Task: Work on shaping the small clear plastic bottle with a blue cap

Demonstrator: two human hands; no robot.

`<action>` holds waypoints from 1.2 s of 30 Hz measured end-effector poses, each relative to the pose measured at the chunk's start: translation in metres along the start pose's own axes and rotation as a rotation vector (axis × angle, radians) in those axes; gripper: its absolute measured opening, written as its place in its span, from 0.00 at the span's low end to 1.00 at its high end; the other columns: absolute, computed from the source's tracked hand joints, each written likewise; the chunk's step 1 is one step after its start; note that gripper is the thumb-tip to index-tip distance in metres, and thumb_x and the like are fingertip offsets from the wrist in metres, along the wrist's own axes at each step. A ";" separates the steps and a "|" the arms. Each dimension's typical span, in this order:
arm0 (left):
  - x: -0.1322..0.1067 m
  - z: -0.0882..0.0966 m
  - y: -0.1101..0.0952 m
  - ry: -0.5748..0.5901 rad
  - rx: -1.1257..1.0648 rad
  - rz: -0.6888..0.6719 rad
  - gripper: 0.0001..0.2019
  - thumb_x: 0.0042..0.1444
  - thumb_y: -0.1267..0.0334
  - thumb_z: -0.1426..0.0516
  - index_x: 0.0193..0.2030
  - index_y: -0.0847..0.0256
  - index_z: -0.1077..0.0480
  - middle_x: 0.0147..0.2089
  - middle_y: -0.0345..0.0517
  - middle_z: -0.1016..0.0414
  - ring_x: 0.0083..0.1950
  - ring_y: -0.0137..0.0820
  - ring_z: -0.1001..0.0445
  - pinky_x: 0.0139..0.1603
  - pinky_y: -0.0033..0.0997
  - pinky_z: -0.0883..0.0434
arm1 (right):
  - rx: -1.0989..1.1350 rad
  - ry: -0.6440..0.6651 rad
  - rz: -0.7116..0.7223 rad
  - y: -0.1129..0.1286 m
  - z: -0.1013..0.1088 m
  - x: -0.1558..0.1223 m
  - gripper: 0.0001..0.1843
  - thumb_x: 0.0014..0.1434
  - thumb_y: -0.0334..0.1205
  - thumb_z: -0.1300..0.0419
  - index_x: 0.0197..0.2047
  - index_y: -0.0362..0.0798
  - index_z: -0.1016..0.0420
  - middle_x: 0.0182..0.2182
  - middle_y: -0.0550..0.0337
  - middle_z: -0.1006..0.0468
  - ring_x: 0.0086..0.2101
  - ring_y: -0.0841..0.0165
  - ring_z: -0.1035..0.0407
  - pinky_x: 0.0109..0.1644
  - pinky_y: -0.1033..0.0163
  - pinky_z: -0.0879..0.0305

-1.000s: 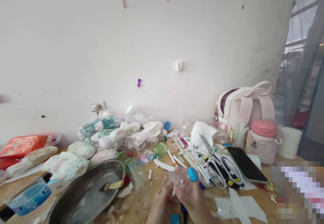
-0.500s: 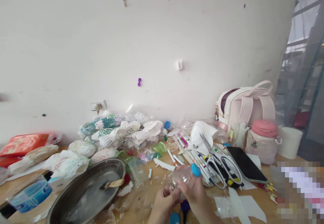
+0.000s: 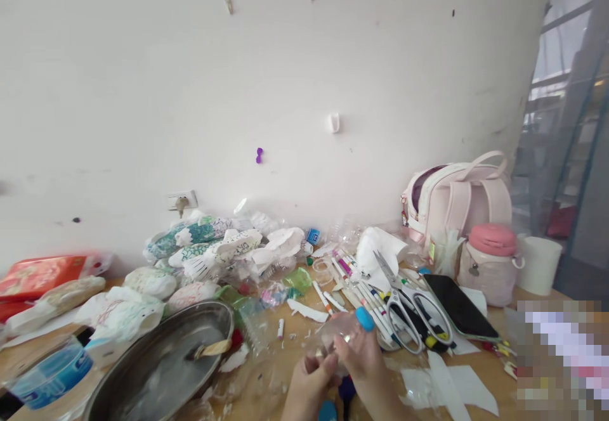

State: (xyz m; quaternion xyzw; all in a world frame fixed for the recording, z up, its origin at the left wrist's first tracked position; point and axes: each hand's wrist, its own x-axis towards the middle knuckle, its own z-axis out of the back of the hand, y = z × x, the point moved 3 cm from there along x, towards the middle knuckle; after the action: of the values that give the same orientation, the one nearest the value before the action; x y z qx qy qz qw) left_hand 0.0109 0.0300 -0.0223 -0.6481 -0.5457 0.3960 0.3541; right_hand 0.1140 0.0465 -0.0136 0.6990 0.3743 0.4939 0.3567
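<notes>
At the bottom centre my right hand (image 3: 365, 365) grips the top part of a clear plastic bottle (image 3: 339, 333) with a blue cap (image 3: 365, 319), tilted so the cap points up and right. My left hand (image 3: 309, 383) is closed in a pinch at the bottle's cut lower edge. Both hands hover just above the wooden table (image 3: 295, 329). Below them lie a second blue cap (image 3: 327, 411) and a dark purple object (image 3: 347, 388). What the left fingers pinch is too small to make out.
A metal pan (image 3: 157, 364) lies to the left, white-handled scissors (image 3: 402, 310) on a row of markers (image 3: 361, 288) to the right. A black phone (image 3: 459, 307), pink flask (image 3: 490, 262), pink backpack (image 3: 457, 196) and white cup (image 3: 537, 262) stand further right. Decorated bottle pieces (image 3: 209, 250) pile by the wall.
My hands have shifted slightly with the bottle top; the left fingers have closed into a pinch at its lower edge. The view has drifted a little.
</notes>
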 end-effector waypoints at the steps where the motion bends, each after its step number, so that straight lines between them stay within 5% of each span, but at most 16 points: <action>1: -0.001 -0.003 0.001 0.001 -0.003 -0.009 0.23 0.25 0.47 0.29 0.14 0.62 0.33 0.15 0.38 0.30 0.20 0.25 0.35 0.26 0.26 0.37 | -0.018 -0.004 0.000 0.002 0.002 0.001 0.22 0.53 0.49 0.40 0.49 0.52 0.36 0.36 0.57 0.24 0.41 0.61 0.28 0.51 0.57 0.33; 10: -0.001 -0.008 0.010 -0.002 -0.027 -0.021 0.26 0.23 0.49 0.28 0.09 0.60 0.40 0.12 0.37 0.32 0.19 0.22 0.39 0.24 0.24 0.41 | -0.030 0.016 -0.041 -0.003 0.005 -0.001 0.30 0.55 0.49 0.41 0.57 0.52 0.46 0.39 0.55 0.27 0.41 0.58 0.29 0.45 0.56 0.33; 16: 0.005 0.001 0.017 -0.046 -0.040 -0.021 0.27 0.21 0.48 0.28 0.08 0.60 0.42 0.12 0.37 0.32 0.19 0.23 0.37 0.26 0.25 0.38 | 0.015 0.007 -0.033 -0.001 0.000 -0.004 0.29 0.54 0.49 0.41 0.57 0.53 0.44 0.43 0.54 0.27 0.39 0.60 0.28 0.54 0.52 0.36; 26: -0.002 0.004 0.024 -0.080 0.043 0.037 0.24 0.28 0.43 0.32 0.10 0.62 0.34 0.09 0.40 0.34 0.13 0.24 0.39 0.19 0.25 0.44 | -0.202 -0.063 -0.009 -0.007 0.004 -0.011 0.28 0.54 0.45 0.41 0.56 0.51 0.42 0.42 0.54 0.25 0.46 0.58 0.29 0.53 0.54 0.36; 36: -0.007 -0.005 0.010 -0.064 0.080 0.030 0.27 0.28 0.38 0.34 0.12 0.61 0.35 0.10 0.40 0.33 0.14 0.23 0.40 0.20 0.25 0.45 | -0.092 -0.082 0.036 0.016 -0.004 -0.009 0.26 0.58 0.50 0.42 0.56 0.52 0.42 0.43 0.54 0.25 0.46 0.61 0.29 0.52 0.58 0.34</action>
State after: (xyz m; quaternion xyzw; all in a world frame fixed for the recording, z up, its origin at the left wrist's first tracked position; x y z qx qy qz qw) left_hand 0.0194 0.0212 -0.0284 -0.6285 -0.5307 0.4433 0.3561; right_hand 0.1111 0.0313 -0.0025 0.7083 0.3236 0.4877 0.3946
